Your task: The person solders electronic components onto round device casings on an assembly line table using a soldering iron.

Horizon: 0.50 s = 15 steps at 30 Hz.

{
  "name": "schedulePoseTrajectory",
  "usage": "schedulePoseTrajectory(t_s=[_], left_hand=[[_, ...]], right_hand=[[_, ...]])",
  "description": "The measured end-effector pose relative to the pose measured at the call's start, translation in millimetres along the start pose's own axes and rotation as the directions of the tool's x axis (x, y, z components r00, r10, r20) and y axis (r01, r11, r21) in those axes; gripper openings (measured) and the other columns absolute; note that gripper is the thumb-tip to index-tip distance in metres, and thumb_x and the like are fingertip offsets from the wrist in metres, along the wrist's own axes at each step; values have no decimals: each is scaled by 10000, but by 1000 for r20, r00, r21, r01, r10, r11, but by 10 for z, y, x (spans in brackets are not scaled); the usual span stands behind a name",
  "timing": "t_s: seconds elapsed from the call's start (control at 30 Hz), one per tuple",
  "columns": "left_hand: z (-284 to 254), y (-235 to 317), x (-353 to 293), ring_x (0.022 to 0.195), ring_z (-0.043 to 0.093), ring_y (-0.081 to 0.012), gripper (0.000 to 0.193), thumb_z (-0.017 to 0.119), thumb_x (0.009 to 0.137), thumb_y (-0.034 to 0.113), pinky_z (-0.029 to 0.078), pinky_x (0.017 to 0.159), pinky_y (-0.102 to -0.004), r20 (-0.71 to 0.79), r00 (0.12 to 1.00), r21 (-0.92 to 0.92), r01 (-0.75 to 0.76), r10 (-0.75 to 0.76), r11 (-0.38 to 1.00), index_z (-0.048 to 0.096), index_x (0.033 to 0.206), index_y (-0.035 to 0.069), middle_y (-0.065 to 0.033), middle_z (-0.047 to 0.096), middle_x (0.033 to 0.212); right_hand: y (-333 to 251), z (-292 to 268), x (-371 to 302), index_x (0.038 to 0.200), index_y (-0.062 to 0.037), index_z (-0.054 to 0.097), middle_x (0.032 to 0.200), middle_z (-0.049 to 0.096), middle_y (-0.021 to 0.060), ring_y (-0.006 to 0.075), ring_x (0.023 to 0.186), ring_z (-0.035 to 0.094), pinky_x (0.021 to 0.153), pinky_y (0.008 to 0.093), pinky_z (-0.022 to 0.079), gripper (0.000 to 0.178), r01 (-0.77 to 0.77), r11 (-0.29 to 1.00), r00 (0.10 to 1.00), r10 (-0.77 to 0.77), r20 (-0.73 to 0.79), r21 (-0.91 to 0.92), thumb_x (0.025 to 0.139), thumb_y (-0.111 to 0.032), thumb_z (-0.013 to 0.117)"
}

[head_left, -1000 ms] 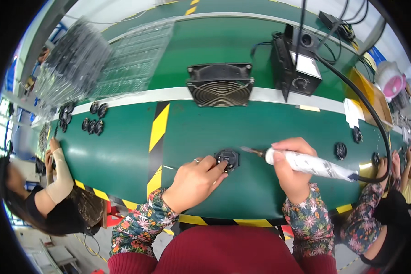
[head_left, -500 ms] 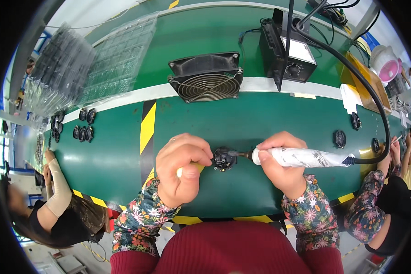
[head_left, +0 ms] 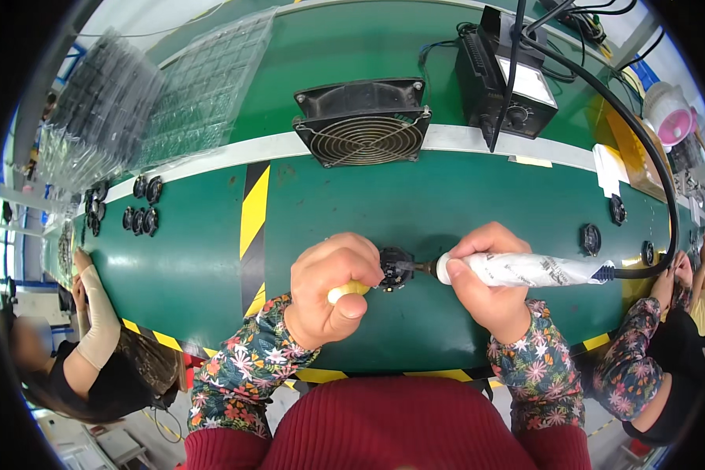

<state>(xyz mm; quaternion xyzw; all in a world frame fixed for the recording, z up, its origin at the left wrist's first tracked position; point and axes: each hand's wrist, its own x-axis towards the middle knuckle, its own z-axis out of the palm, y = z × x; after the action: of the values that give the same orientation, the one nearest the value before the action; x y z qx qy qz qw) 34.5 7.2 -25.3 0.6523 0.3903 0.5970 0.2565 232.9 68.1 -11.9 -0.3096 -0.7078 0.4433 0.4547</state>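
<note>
My right hand (head_left: 489,286) grips a soldering iron (head_left: 540,270) by its handle, which is wrapped in white. The iron's tip points left and meets a small round black part (head_left: 397,276) on the green bench, as far as I can make out. My left hand (head_left: 321,286) is closed around a small yellow thing (head_left: 348,291) with a pale end; its kind does not show. The fingertips of that hand are at the left edge of the black part and cover some of it.
Beyond my hands stand a black fan (head_left: 362,125) and a black control box (head_left: 509,94) with a dial. Clear plastic trays (head_left: 110,117) are stacked far left. More round black parts (head_left: 139,221) lie left, others (head_left: 591,240) right. A thick black cable (head_left: 658,172) loops at right. People sit on both sides.
My left hand has shifted right, closer to the round black part, and now covers its left edge. The soldering iron stays nearly in place. The whole view has tilted slightly.
</note>
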Motion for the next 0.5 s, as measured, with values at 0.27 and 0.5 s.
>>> schedulePoseTrajectory(t_s=[0.27,0.5], left_hand=[[15,-6,23,598,554,-244,505,517,896,492,446,542,-324,34,999,14,-22,22,1000,542,698,28,-84,538,671],[11,-51,67,572,529,-243,491,481,913,472,415,531,-326,46,998,64,-49,46,997,527,677,44,-73,513,646]], right_hand=[[33,19,13,729,-34,558,624,620,36,103,525,590,489,241,460,144,17,999,1000,-17,-3,-41,707,-27,701],[42,20,19,734,-35,559,629,622,36,111,530,593,494,245,463,145,1,999,1000,-1,4,-39,712,-29,702]])
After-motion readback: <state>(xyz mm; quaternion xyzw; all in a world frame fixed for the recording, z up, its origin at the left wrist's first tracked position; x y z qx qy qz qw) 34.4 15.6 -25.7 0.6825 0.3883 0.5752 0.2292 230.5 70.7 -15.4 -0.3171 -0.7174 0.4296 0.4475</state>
